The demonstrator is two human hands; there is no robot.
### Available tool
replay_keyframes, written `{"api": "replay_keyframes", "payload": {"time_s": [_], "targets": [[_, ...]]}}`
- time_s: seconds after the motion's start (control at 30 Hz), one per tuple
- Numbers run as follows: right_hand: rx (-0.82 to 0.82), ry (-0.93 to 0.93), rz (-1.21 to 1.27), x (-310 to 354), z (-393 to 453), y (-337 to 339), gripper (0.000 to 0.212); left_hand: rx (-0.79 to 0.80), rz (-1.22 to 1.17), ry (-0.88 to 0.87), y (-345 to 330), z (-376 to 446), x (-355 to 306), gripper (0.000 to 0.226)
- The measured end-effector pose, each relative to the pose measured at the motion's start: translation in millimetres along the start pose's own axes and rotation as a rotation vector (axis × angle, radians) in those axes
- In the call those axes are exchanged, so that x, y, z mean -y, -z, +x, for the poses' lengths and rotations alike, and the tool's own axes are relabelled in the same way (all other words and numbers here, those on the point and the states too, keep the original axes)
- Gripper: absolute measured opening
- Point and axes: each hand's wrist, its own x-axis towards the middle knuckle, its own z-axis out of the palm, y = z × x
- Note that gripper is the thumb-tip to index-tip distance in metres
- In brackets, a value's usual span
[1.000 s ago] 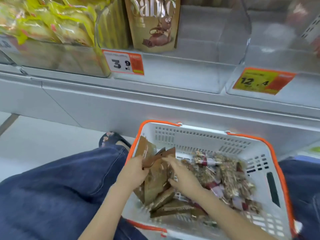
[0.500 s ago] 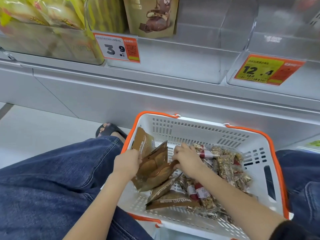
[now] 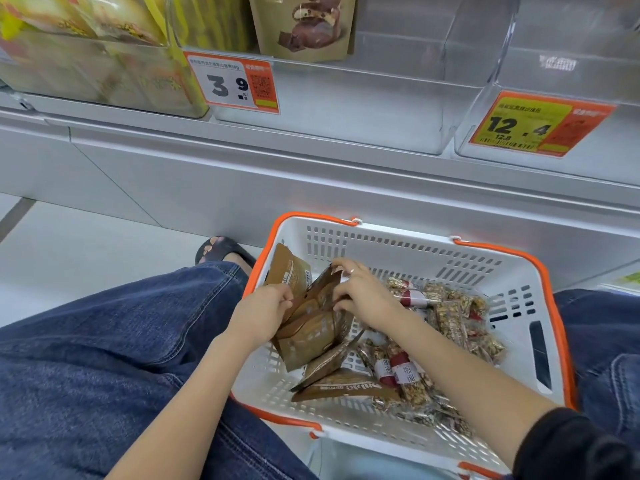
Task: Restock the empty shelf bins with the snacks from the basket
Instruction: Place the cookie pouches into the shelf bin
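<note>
two hands in the basket point(image 3: 408, 244): my left hand point(image 3: 258, 315) grips a fan of brown packets point(image 3: 311, 327), my right hand point(image 3: 362, 294) pinches their top edges. nut bars point(image 3: 450, 317) lie at the right. the clear bin point(image 3: 346, 109) above holds one pouch point(image 3: 304, 26).

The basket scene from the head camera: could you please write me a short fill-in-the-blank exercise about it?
1. The white basket has an ____ rim.
2. Both hands, the left hand and the right hand, grip ____ packets.
3. The price tag under the bin that holds one brown packet shows ____.
4. The clear-wrapped bars lie in the basket's ____ half.

Missing words: orange; brown; 3.9; right
</note>
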Motion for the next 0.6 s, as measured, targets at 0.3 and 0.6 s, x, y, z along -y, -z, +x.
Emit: {"api": "replay_keyframes", "payload": {"time_s": [0.3,0.6], "targets": [[0.03,0.002,-0.057,2,0,-11,0.044,0.025,0.003,-0.017,7,3,-3,0.018],[-0.358,0.115,0.086,19,-32,112,0.016,-0.019,-0.548,-0.131,88,-15,-46,0.044]]}}
